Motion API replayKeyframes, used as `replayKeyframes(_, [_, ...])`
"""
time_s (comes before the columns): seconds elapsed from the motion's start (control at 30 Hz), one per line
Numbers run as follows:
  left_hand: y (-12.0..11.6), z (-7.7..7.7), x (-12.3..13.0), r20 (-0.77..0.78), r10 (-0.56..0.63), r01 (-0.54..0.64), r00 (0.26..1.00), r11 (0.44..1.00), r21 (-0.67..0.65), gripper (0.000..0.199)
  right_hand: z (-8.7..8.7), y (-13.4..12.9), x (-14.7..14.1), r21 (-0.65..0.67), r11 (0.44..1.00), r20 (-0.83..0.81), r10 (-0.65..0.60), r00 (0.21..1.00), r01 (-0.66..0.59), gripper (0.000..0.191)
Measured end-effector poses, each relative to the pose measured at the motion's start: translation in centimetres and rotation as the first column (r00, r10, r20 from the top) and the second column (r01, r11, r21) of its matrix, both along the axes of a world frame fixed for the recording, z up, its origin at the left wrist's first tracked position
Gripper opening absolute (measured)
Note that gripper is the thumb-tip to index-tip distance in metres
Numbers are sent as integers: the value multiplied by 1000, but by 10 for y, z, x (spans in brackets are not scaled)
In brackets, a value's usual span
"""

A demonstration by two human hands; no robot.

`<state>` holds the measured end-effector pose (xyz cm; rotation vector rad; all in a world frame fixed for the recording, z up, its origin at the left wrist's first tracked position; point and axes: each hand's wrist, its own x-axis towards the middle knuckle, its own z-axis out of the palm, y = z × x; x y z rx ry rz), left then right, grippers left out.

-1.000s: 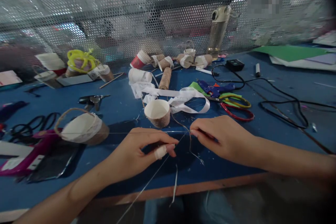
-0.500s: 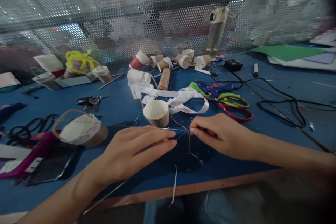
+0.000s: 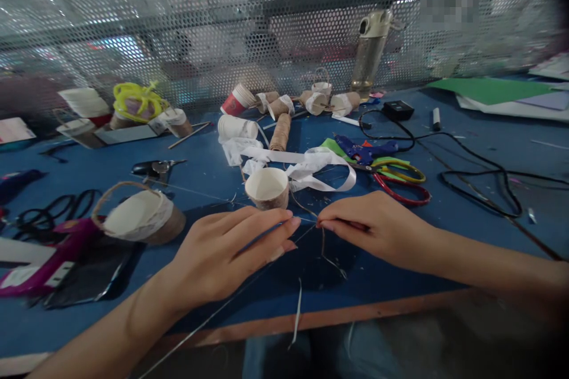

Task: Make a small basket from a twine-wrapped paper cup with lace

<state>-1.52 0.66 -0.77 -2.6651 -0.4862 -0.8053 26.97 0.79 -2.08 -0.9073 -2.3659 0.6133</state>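
My left hand [image 3: 235, 249] is stretched out over the near part of the table, its fingers extended and slightly apart. Thin pale thread [image 3: 191, 190] runs past its fingertips toward my right hand [image 3: 377, 225]. That right hand is closed in a pinch on the thread, close to a strand of brown twine [image 3: 323, 243] that hangs down beside the fingertips. Just beyond my fingers stands a twine-wrapped paper cup [image 3: 267, 188], upright with its white inside showing. A white ribbon [image 3: 326, 169] lies loosely looped behind the cup.
To the left are a small handled basket [image 3: 149, 216] and a purple tool [image 3: 48, 254]. Scissors [image 3: 400, 180] and a blue glue gun [image 3: 364, 149] lie at right, near a black cable [image 3: 484, 173]. A roll of twine [image 3: 280, 132] and a water bottle [image 3: 371, 53] stand behind.
My left fingers have shifted and spread a little, with the thumb now showing below them. My right hand has moved slightly left, and the thread's line has shifted.
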Motion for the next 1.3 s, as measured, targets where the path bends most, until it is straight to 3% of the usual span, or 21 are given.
replayKeyframes(0.27, [-5,-4,6,-10,113,-113,994,993,-31,24,-3,-4,1,311,950,63,-2,998,-18,22])
replayKeyframes(0.37, [-5,-1,7,34,124,-118,992,983,-139,18,-4,-5,2,452,892,98,-26,995,-21,25])
replayKeyframes(0.47, [-6,5,10,131,127,-77,983,940,-331,17,-5,-6,3,552,833,114,-45,992,-26,24])
replayKeyframes(0.53, [-7,8,13,218,190,-57,957,862,-503,11,-4,-7,3,591,806,129,-52,990,-35,25])
replayKeyframes(0.7, [-8,12,18,282,438,-18,854,566,-824,8,-1,-7,3,667,743,155,-57,986,-62,25])
replayKeyframes(0.83, [-5,14,17,214,537,60,816,290,-955,13,-1,-8,4,708,702,165,-56,985,-79,19])
replayKeyframes(0.93, [-3,14,17,183,580,115,794,153,-982,19,3,-10,5,745,660,177,-61,982,-93,18])
replayKeyframes(1.1, [0,13,15,181,598,205,781,29,-978,28,7,-13,4,798,594,186,-82,979,-101,21])
replayKeyframes(1.17, [0,11,14,190,594,213,782,32,-977,28,5,-13,3,791,605,192,-108,975,-89,19])
replayKeyframes(1.3, [0,11,14,213,580,190,786,101,-976,23,2,-12,0,772,630,215,-129,968,-87,17])
